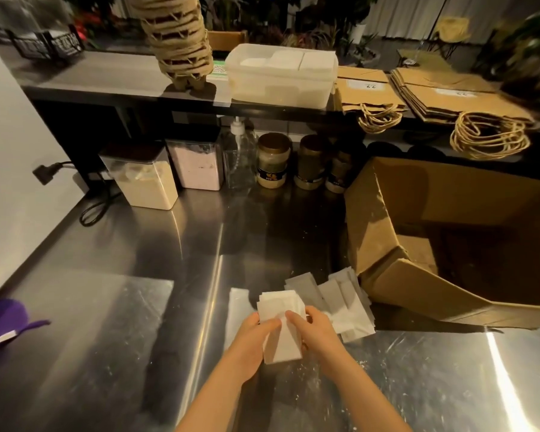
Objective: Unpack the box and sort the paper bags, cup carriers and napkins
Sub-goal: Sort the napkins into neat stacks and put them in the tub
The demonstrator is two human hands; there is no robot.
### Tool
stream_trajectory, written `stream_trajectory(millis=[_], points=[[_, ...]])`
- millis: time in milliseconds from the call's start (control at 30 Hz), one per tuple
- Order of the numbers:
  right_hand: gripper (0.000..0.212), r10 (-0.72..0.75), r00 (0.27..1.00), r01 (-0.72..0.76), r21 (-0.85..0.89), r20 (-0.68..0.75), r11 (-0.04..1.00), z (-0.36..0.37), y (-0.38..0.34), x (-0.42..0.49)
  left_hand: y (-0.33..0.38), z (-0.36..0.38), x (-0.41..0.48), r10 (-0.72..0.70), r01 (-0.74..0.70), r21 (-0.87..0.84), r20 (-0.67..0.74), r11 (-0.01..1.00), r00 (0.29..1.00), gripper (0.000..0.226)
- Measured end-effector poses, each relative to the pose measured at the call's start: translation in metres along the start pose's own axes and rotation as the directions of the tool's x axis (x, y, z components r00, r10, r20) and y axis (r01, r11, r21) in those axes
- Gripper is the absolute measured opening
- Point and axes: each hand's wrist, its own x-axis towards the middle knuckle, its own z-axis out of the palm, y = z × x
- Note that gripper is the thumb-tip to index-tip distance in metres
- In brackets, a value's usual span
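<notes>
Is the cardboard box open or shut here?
Open. The cardboard box has its flaps standing apart, and its dark inside shows. Whether anything is left in it, cannot tell.

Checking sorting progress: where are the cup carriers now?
Head view, top centre-left: the cup carriers stand stacked on the raised shelf, just left of the plastic tub.

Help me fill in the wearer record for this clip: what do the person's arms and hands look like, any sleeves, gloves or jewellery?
The left hand and the right hand are bare, with no gloves or rings visible. The left forearm and the right forearm are uncovered down to the bottom edge of the frame. No sleeve, watch, bracelet or marking shows.
</notes>
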Motion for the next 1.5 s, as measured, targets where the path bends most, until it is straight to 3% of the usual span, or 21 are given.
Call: stream_trajectory(millis=[100, 267, 467, 667, 767, 1000, 1233, 1367, 1500], points=[[0.025, -0.013, 1.0, 0.015, 0.079, -0.023, 0.997, -0.001, -0.002, 0.0, -0.001, 0.003, 0.001, 0.034, -0.034, -0.01, 0.084, 0.999, 0.996, 0.034], [0.018, 0.045, 0.997, -0.027, 0.24, -0.07, 0.97, -0.003, -0.012, -0.004, 0.003, 0.007, -0.003, 0.038, -0.035, -0.026, 0.12, 0.999, 0.992, 0.034], [0.022, -0.038, 0.999, 0.042, 0.157, -0.03, 0.987, -0.008, -0.019, -0.007, 0.005, 0.002, -0.008, -0.015, 0.043, -0.134, 0.198, 0.99, 0.98, 0.04], [0.032, -0.012, 0.992, 0.032, 0.156, -0.125, 0.987, -0.011, -0.023, -0.004, 0.002, 0.002, -0.009, -0.067, 0.076, -0.029, 0.246, 0.997, 0.967, 0.043], [0.025, -0.041, 0.989, 0.062, 0.142, -0.145, 0.988, -0.013, -0.026, -0.007, 0.001, 0.005, -0.011, -0.094, 0.108, -0.034, 0.28, 0.994, 0.955, 0.041], [0.023, -0.133, 0.972, 0.162, 0.145, -0.193, 0.976, -0.017, -0.036, -0.013, 0.003, 0.002, -0.009, -0.136, 0.148, -0.04, 0.223, 0.988, 0.965, 0.057], [0.019, -0.14, 0.975, 0.173, 0.198, -0.171, 0.965, -0.017, -0.043, -0.02, -0.002, 0.003, -0.013, -0.15, 0.154, -0.004, 0.198, 0.988, 0.969, 0.04], [0.02, -0.103, 0.97, 0.17, 0.31, -0.222, 0.936, -0.022, -0.049, -0.02, -0.001, 0.004, -0.016, -0.163, 0.173, -0.06, 0.139, 0.983, 0.977, 0.028], [0.014, -0.01, 0.977, 0.132, 0.574, -0.211, 0.808, -0.032, -0.062, -0.023, 0.0, 0.0, -0.015, -0.154, 0.152, -0.188, 0.003, 0.97, 0.988, 0.021]])
